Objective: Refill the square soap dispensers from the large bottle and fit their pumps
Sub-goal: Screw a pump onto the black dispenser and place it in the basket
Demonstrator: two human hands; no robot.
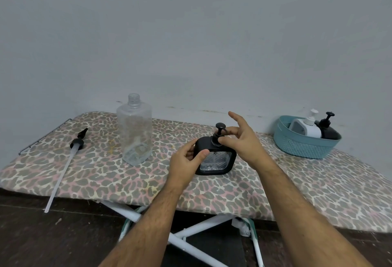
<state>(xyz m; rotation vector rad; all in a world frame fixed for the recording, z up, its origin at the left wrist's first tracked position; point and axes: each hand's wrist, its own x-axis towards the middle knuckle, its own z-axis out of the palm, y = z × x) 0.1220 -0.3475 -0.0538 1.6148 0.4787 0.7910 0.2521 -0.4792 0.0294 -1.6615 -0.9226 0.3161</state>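
Note:
A black square soap dispenser [220,160] with a clear patterned front stands on the ironing board [118,173] near the middle. My left hand [186,160] grips its left side, thumb across the front. My right hand [239,139] pinches the collar of the black pump [219,131] seated in the dispenser's neck, with the index finger raised. The large clear bottle [134,131] stands uncapped to the left, nearly empty. Its long pump with a white tube [63,167] lies at the board's left, tube hanging past the front edge.
A teal plastic basket [301,146] at the back right holds a white square dispenser [305,128] and a black one [328,131], both with pumps on. A grey wall stands right behind the board. Below the front edge are the board's crossed white legs [191,232] and dark floor.

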